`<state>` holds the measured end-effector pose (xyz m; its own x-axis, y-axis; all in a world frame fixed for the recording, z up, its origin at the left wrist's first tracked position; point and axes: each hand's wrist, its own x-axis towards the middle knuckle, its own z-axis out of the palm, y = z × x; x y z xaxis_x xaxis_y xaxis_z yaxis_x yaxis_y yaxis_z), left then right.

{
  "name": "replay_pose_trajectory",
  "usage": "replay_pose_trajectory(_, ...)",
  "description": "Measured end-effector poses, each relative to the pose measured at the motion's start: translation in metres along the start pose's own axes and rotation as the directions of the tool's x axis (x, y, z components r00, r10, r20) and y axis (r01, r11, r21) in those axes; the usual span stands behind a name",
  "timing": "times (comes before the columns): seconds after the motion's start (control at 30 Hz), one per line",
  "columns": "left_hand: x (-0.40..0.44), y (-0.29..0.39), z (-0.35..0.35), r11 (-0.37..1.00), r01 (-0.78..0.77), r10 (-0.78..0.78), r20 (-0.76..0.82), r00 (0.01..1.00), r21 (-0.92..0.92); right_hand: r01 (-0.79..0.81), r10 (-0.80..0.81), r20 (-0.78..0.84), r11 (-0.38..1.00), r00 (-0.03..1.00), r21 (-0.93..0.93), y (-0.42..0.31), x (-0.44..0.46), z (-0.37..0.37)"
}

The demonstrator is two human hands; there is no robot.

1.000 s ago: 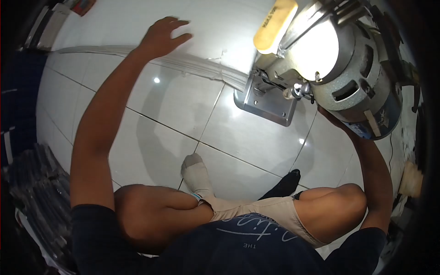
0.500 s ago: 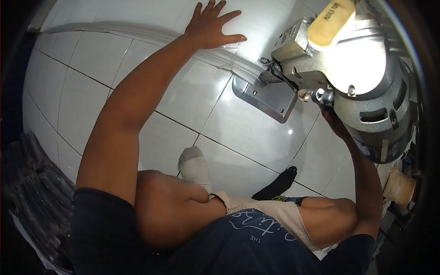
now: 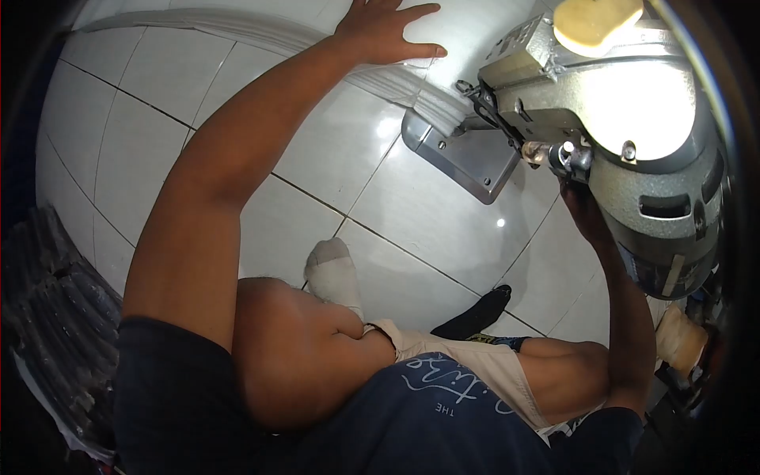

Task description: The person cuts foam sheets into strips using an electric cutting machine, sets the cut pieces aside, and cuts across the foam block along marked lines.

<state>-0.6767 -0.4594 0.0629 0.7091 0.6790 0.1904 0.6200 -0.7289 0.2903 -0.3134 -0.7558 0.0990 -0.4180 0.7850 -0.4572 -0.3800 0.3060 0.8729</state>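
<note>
My left hand [image 3: 388,33] lies spread on layered white sheet material [image 3: 237,24], its fingertips partly cut off by the top edge. To its right stands a grey metal machine [image 3: 633,103] with a bright round area and a yellow label-like piece [image 3: 598,24] on top. The sheet's folded edge reaches the machine's flat metal base plate [image 3: 467,158]. My right hand [image 3: 582,206] is behind and below the machine, beside a small metal fitting [image 3: 566,157]; its fingers are hidden.
White floor tiles [image 3: 309,150] lie under the machine. My feet, one in a light sock [image 3: 331,269] and one in a dark sock [image 3: 479,313], rest on them. Dark bundled material [image 3: 59,309] is at the left; a cream spool-like object [image 3: 681,340] is at the right.
My left hand has moved right along the sheet toward the machine and spread its fingers flat. The view has shifted, and the machine appears further right and larger.
</note>
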Motion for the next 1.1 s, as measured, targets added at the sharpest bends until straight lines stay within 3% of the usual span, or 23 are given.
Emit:
replay_pose_trajectory(0.07,0.000,0.000,0.001,1.000,-0.005,0.005,-0.006,1.000,-0.018,0.072,-0.075,-0.032,0.994,0.997,-0.078,0.001,-0.002,-0.003)
replay_pose_trajectory(0.17,0.001,0.000,0.001,1.000,-0.019,0.019,0.001,1.000,-0.015,0.000,-0.001,-0.021,0.998,1.000,-0.067,0.011,0.001,-0.008)
replay_pose_trajectory(0.2,0.000,0.000,0.001,1.000,-0.016,0.016,-0.002,1.000,-0.017,0.094,-0.087,0.037,0.949,0.996,-0.301,0.017,0.002,-0.009)
replay_pose_trajectory(0.27,-0.001,0.000,0.001,0.998,-0.040,0.039,-0.021,0.999,-0.044,0.192,-0.155,0.115,0.836,0.981,-0.515,0.023,0.005,-0.015)
replay_pose_trajectory(0.3,-0.001,0.000,0.001,0.998,-0.040,0.039,-0.025,0.999,-0.046,-0.020,0.024,0.014,0.973,1.000,-0.231,0.023,0.007,-0.020)
replay_pose_trajectory(0.37,0.000,-0.002,0.001,0.999,-0.032,0.032,-0.013,0.999,-0.037,-0.222,0.225,-0.033,0.972,0.974,0.076,0.033,0.010,-0.028)
replay_pose_trajectory(0.47,0.000,-0.005,0.000,0.998,-0.035,0.034,-0.026,0.999,-0.046,-0.098,0.099,-0.053,0.995,0.994,0.027,0.049,0.012,-0.033)
replay_pose_trajectory(0.5,-0.003,-0.003,-0.001,0.996,-0.047,0.045,-0.028,0.999,-0.070,-0.241,0.252,0.008,0.914,0.968,0.326,0.042,0.013,-0.035)
replay_pose_trajectory(0.53,-0.002,-0.005,-0.001,0.996,-0.042,0.040,-0.034,0.999,-0.073,-0.363,0.371,0.110,0.729,0.922,0.581,0.035,0.015,-0.036)
replay_pose_trajectory(0.6,0.000,-0.006,0.002,0.996,-0.039,0.038,-0.014,0.999,-0.084,-0.367,0.388,0.130,0.634,0.912,0.680,0.023,0.009,-0.032)
replay_pose_trajectory(0.63,0.000,-0.007,0.003,0.996,-0.030,0.030,-0.005,1.000,-0.089,-0.307,0.303,0.088,0.825,0.949,0.475,0.022,0.006,-0.033)
replay_pose_trajectory(0.8,0.001,0.000,0.013,0.995,-0.034,0.030,-0.043,0.999,-0.089,-0.364,0.254,0.261,0.686,0.931,0.630,0.012,0.012,-0.041)
replay_pose_trajectory(0.87,0.007,-0.003,0.036,0.993,-0.027,0.048,-0.189,0.981,0.112,-0.381,0.255,0.283,0.611,0.925,0.694,0.002,0.011,-0.041)
replay_pose_trajectory(1.03,0.010,0.001,0.043,0.995,-0.023,0.041,-0.191,0.981,0.096,-0.407,0.307,0.303,0.367,0.902,0.837,-0.004,0.010,-0.040)
replay_pose_trajectory(1.1,0.012,0.003,0.045,0.995,-0.027,0.044,-0.187,0.981,0.095,-0.416,0.279,0.330,0.356,0.902,0.837,0.000,0.010,-0.042)
